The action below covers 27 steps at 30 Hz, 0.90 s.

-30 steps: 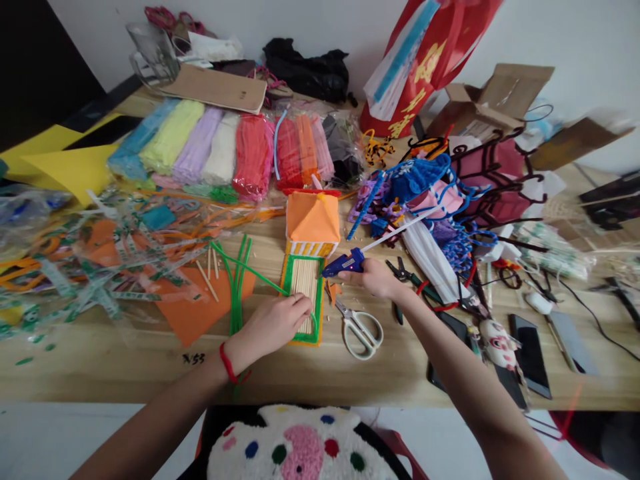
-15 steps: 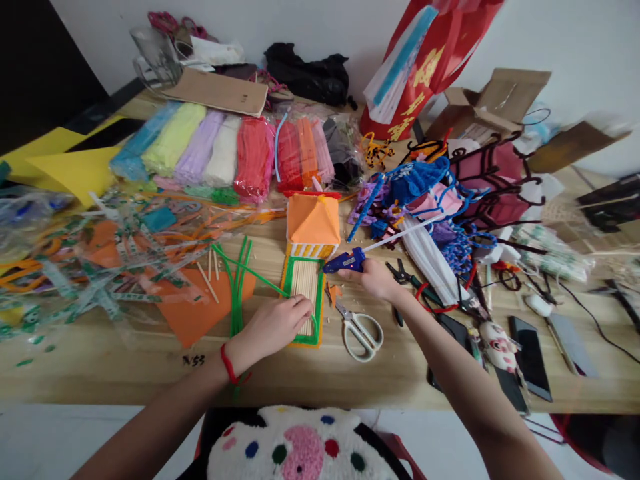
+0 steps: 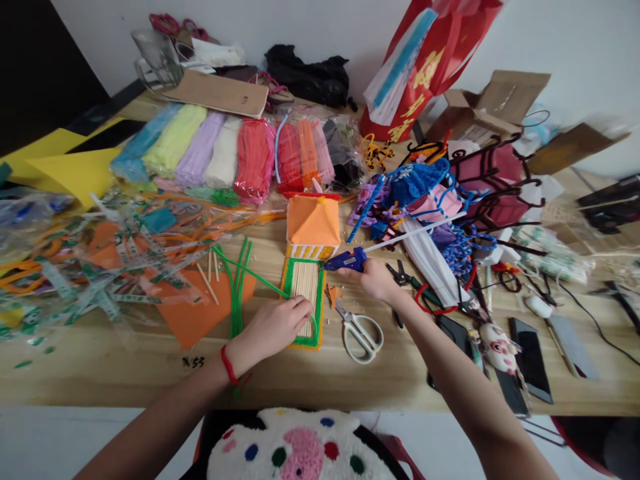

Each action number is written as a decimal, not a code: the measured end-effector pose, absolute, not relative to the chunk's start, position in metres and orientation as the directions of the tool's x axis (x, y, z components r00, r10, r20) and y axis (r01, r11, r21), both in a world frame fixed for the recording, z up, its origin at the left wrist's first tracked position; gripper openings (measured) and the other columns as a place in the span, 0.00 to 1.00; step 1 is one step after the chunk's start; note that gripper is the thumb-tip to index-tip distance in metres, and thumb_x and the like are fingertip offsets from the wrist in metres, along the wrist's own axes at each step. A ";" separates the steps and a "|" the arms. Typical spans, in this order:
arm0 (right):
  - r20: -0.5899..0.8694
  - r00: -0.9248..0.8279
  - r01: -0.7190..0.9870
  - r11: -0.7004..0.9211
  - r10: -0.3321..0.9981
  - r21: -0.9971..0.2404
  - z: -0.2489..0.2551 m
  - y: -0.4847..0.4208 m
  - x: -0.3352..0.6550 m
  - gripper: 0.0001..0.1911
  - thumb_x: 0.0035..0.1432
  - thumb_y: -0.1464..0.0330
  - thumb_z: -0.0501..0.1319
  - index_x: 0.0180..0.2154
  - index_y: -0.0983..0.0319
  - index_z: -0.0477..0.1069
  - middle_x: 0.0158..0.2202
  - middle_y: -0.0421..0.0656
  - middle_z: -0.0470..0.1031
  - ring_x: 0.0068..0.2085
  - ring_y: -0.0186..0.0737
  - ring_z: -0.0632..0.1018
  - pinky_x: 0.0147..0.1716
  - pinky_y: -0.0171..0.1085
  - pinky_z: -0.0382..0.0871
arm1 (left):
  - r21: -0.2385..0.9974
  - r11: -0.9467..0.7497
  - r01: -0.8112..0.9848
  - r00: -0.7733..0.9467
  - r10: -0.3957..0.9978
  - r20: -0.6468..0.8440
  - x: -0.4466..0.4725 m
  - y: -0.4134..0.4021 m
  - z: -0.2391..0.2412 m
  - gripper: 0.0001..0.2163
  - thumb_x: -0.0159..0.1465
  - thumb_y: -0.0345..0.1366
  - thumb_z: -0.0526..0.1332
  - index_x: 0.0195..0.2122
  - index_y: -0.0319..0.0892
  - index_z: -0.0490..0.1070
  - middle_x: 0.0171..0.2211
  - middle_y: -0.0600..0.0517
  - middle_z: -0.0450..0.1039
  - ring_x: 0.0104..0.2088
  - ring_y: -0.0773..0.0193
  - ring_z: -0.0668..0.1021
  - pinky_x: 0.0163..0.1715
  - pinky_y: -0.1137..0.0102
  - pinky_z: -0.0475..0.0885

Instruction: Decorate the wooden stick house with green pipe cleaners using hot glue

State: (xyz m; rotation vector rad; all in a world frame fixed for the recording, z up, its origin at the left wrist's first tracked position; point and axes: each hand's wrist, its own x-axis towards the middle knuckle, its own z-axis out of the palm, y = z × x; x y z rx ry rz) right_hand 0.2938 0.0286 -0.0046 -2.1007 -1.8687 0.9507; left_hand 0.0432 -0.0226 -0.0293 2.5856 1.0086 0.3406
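A small craft house with an orange paper roof (image 3: pixel 313 221) stands on a base of wooden sticks (image 3: pixel 306 285) edged with green and yellow pipe cleaner. My left hand (image 3: pixel 275 327) rests on the near end of that base, fingers curled and pressing a green pipe cleaner (image 3: pixel 250 269) against the sticks. My right hand (image 3: pixel 373 279) grips a blue hot glue gun (image 3: pixel 346 261) with a white glue stick out its back; its nozzle points at the base's right edge beside the house.
White-handled scissors (image 3: pixel 361 331) lie right of the base. Bags of coloured pipe cleaners (image 3: pixel 235 150) line the back. Orange paper (image 3: pixel 193 308), plastic wrappers, pliers (image 3: pixel 404 275), phones (image 3: pixel 531 355), woven pipe-cleaner pieces (image 3: pixel 425 187) and a red bag (image 3: pixel 425 60) crowd the wooden table (image 3: pixel 350 380).
Almost nothing has moved. My left hand shifted very slightly on the stick base; the glue gun stays at the same spot.
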 end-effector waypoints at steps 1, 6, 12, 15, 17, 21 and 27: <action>-0.341 0.018 0.834 -0.202 0.940 -0.513 -0.006 0.029 0.294 0.24 0.51 0.48 0.58 0.29 0.63 0.72 0.27 0.43 0.75 0.30 0.42 0.75 0.28 0.34 0.63 | 0.395 -0.691 0.605 0.720 0.687 0.098 0.043 -0.023 -0.029 0.05 0.65 0.30 0.51 0.34 0.43 0.65 0.32 0.54 0.71 0.30 0.66 0.74 0.27 0.72 0.63; -0.339 0.050 0.857 -0.215 0.939 -0.468 -0.007 0.028 0.290 0.24 0.52 0.48 0.58 0.28 0.63 0.72 0.25 0.44 0.75 0.28 0.41 0.75 0.25 0.33 0.61 | 0.392 -0.692 0.606 0.723 0.685 0.091 0.044 -0.022 -0.027 0.05 0.65 0.30 0.51 0.34 0.43 0.64 0.32 0.54 0.71 0.29 0.65 0.75 0.26 0.72 0.63; -0.315 0.071 0.869 -0.213 0.946 -0.446 -0.006 0.028 0.288 0.23 0.53 0.49 0.58 0.28 0.63 0.72 0.26 0.45 0.75 0.27 0.41 0.74 0.26 0.33 0.61 | 0.385 -0.686 0.618 0.723 0.688 0.066 0.044 -0.023 -0.026 0.05 0.65 0.30 0.51 0.34 0.43 0.64 0.33 0.54 0.71 0.30 0.65 0.75 0.27 0.71 0.64; -0.317 0.053 0.865 -0.202 0.947 -0.459 -0.006 0.027 0.290 0.24 0.53 0.48 0.58 0.28 0.63 0.72 0.25 0.44 0.75 0.28 0.41 0.74 0.26 0.33 0.61 | 0.387 -0.690 0.612 0.729 0.682 0.062 0.045 -0.022 -0.027 0.05 0.65 0.30 0.51 0.34 0.43 0.64 0.34 0.54 0.71 0.31 0.65 0.75 0.28 0.71 0.65; -0.317 0.044 0.856 -0.199 0.947 -0.478 -0.007 0.027 0.290 0.24 0.52 0.48 0.58 0.28 0.63 0.73 0.26 0.44 0.75 0.28 0.41 0.74 0.26 0.33 0.61 | 0.391 -0.689 0.611 0.730 0.681 0.059 0.045 -0.022 -0.026 0.05 0.65 0.30 0.50 0.34 0.43 0.64 0.34 0.54 0.71 0.31 0.65 0.75 0.29 0.72 0.65; -0.316 0.050 0.835 -0.213 0.948 -0.507 -0.010 0.027 0.290 0.23 0.53 0.49 0.58 0.28 0.63 0.73 0.26 0.44 0.75 0.29 0.41 0.75 0.27 0.33 0.62 | 0.386 -0.688 0.615 0.730 0.682 0.051 0.045 -0.022 -0.025 0.06 0.65 0.29 0.51 0.35 0.43 0.65 0.34 0.53 0.71 0.31 0.65 0.75 0.28 0.72 0.65; -0.293 0.075 0.824 -0.225 0.953 -0.520 -0.013 0.027 0.289 0.22 0.52 0.50 0.59 0.30 0.64 0.72 0.26 0.43 0.75 0.28 0.41 0.74 0.28 0.34 0.63 | 0.378 -0.689 0.618 0.727 0.684 0.057 0.045 -0.023 -0.026 0.05 0.65 0.30 0.51 0.34 0.43 0.65 0.34 0.53 0.71 0.31 0.65 0.75 0.28 0.71 0.65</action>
